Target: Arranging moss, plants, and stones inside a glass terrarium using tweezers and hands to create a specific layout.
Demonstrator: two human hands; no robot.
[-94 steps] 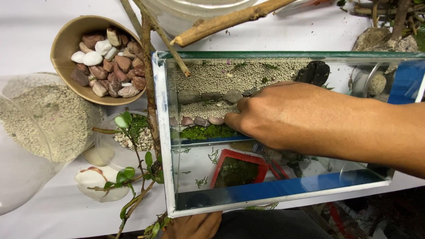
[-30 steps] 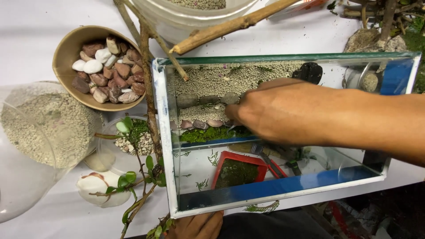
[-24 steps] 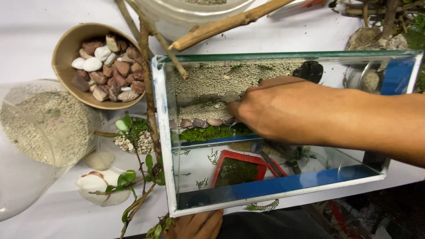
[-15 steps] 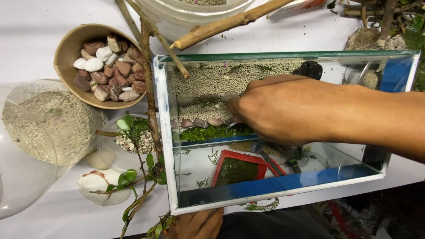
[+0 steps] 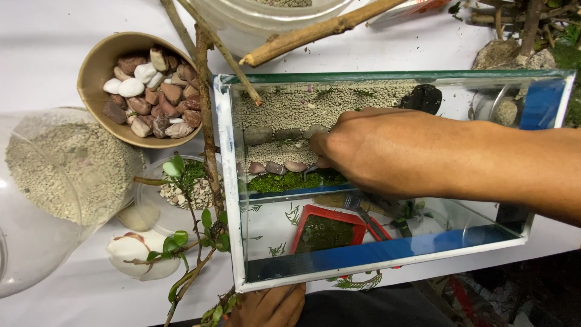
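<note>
My right hand fills the glass tank; sticks cross its left wall, and its right end stays open.

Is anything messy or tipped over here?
Yes. The glass tank lies on its side, the big clear jar of gravel lies tipped over at the left, and sticks rest across the tank's rim. No gravel looks spilled.

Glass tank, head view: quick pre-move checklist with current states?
1. Right hand inside the glass tank, fingertips at the pebble row: ok.
2. Left hand at the tank's near edge: ok.
3. Thin metal tool tip at the moss strip; grip hidden: cannot tell.
4. Grey stone row lined up on the gravel: ok.
5. Bowl of pebbles upright outside the tank: ok.
</note>
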